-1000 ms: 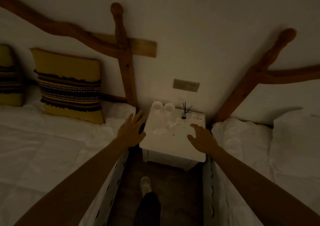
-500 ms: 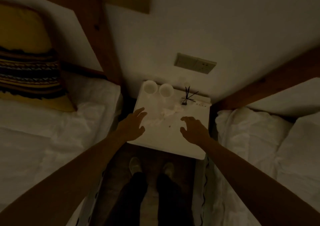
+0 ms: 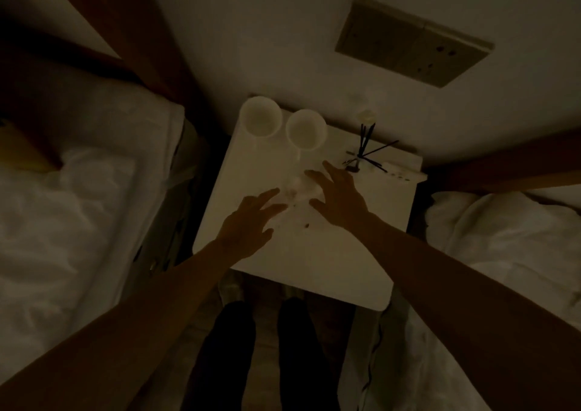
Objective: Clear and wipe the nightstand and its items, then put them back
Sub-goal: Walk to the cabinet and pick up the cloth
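The white square nightstand counter now fills the view, two white round cups at its back edge. Left hand and right hand, fingers spread and empty, have closed around the crumpled white tissue; clearing looks about to start.

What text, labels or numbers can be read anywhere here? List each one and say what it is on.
No text can be read.
Wall socket plate: only holes, no lettering visible.
Small panel at the nightstand back right: faint marks, too dim and blurred to read.
The two white cups: plain.
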Demonstrator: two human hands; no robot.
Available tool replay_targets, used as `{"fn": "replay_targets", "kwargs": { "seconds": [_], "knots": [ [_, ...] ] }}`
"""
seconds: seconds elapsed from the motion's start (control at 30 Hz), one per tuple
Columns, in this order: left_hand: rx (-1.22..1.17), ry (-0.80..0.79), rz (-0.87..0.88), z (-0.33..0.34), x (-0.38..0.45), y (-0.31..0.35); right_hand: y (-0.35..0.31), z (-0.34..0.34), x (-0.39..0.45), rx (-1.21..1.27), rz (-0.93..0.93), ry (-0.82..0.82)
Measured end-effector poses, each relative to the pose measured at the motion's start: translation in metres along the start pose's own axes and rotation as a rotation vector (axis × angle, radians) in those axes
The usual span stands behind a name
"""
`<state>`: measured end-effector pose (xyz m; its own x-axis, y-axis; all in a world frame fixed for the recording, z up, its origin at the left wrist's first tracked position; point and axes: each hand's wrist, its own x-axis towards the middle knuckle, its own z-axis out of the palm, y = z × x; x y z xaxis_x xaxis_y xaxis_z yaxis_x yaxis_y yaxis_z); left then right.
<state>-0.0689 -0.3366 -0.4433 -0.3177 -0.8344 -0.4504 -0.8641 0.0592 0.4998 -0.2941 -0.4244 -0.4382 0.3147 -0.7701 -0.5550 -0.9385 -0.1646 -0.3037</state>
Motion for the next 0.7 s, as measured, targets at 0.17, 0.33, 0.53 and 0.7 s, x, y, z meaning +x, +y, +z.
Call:
{"fn": "replay_targets", "kwargs": {
  "seconds": [0.17, 0.33, 0.53, 0.7],
  "knots": [
    [-0.07, 0.052, -0.104, 0.005, 0.005, -0.008, -0.001, 0.01, 0.013, -0.073, -0.046, 0.059],
    [-0.168, 0.112, -0.196, -0.011, 0.001, -0.007, -0.006, -0.005, 0.021, -0.057, -0.043, 0.108],
    [-0.304, 0.183, -0.289, -0.055, -0.013, 0.011, -0.022, -0.042, -0.003, -0.051, -0.183, 0.187],
    [-0.401, 0.284, -0.401, -0.097, -0.033, 0.041, -0.044, -0.092, -0.033, -0.114, -0.375, 0.124]
  ]
}}
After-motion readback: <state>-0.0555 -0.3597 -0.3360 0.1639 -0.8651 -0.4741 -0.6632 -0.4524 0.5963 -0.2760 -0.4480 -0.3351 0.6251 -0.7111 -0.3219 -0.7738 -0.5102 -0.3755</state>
